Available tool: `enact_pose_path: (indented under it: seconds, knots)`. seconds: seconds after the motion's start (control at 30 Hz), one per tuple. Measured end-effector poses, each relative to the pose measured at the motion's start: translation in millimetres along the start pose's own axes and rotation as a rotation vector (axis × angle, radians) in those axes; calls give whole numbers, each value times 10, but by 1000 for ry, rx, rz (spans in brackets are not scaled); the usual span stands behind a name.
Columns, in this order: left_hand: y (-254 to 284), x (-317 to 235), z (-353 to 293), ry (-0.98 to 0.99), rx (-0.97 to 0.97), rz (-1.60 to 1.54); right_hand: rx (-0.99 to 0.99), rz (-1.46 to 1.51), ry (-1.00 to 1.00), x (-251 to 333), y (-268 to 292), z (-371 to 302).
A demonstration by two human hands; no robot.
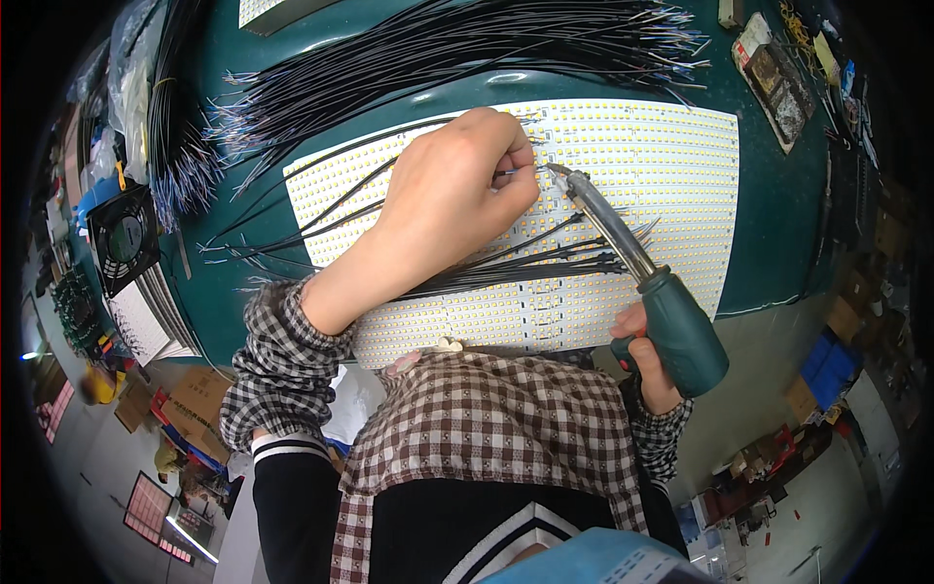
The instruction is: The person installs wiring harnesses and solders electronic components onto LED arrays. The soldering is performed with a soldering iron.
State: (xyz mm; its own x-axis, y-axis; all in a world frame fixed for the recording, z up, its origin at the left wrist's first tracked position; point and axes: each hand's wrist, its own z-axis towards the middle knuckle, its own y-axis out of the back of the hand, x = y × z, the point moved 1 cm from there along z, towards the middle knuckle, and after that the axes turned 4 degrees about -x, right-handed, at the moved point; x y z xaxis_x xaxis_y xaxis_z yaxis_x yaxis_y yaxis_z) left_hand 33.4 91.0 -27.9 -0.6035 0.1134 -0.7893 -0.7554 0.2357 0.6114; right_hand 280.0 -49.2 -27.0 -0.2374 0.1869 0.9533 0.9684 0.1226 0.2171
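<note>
A white LED board panel [671, 146] with rows of small yellow LEDs lies on the green table in front of me. My left hand [462, 185] is above its middle, pinching the end of a thin black cable [341, 151] against the board. In my right hand [650, 360] is a green-handled soldering iron [686, 331]; its bent tip meets the board just right of my left fingertips. Several more black cables [506, 270] lie across the board below my left hand, their ends toward its middle. My palm hides part of the held cable.
A large bundle of black cables [457, 49] with stripped ends lies along the table's far side. Another bundle [175, 127] hangs at the left, near a black fan [124, 238] and stacked white boards [146, 316]. A dark, stained tray [778, 88] sits at the far right.
</note>
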Motion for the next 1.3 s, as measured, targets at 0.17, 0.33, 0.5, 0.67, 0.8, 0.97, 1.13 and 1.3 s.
enact_pose_path:
  seconds: [0.17,0.33,0.5,0.67,0.8,0.97,1.13,1.3]
  knots:
    - [-4,3,-1,-4,-2,1,-67,75,-39,-5,-28,-21]
    - [-7,3,0,-7,-6,4,-109,137,-111,25,-50,-34]
    - [-3,-4,2,-1,-3,1,-73,105,-104,37,-40,-22]
    - [-6,2,-2,-4,-7,7,-49,50,-49,74,-4,1]
    - [-1,-2,0,-8,-9,11,-15,62,30,92,22,69]
    - [-4,-7,1,-6,-8,15,-46,46,-69,155,-31,40]
    - [-13,-39,-94,9,-6,97,-82,130,-42,229,-71,80]
    - [48,-308,-368,-265,-35,238,-174,263,-57,199,3,3]
